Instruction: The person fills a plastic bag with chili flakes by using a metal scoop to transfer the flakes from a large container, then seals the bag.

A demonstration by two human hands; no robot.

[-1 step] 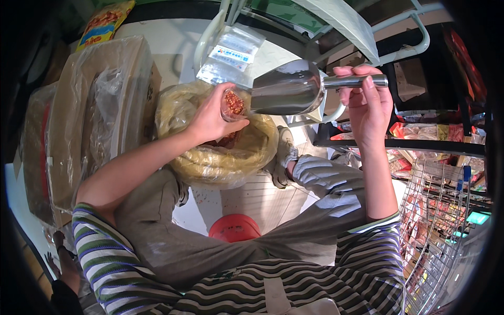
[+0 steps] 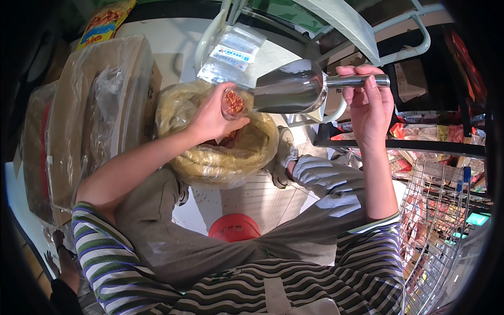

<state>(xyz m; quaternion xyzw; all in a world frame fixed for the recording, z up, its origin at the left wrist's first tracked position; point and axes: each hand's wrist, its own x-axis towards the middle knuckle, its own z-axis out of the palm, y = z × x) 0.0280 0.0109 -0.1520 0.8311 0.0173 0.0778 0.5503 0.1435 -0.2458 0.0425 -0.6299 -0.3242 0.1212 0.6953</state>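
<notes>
My left hand (image 2: 215,112) is wrapped round a small clear container with red chili flakes (image 2: 234,102) inside, its mouth facing up. It is over a yellowish plastic bag (image 2: 231,167) with a rolled, open rim; more red flakes show within. My right hand (image 2: 369,100) grips the handle of a shiny metal scoop (image 2: 290,89) between thumb and fingers. The scoop lies roughly level, its open end at the container's right edge. Whether the two touch, I cannot tell.
Plastic-wrapped cardboard boxes (image 2: 84,121) stand at left, below a yellow snack packet (image 2: 106,23). Flat clear pouches (image 2: 231,55) lie beyond the bag, beside a pale metal step stool (image 2: 341,26). A red round object (image 2: 234,227) sits between my legs. A wire basket (image 2: 436,226) is at right.
The scoop and my right hand have shifted slightly to the right. My left hand stays in nearly the same place with the container.
</notes>
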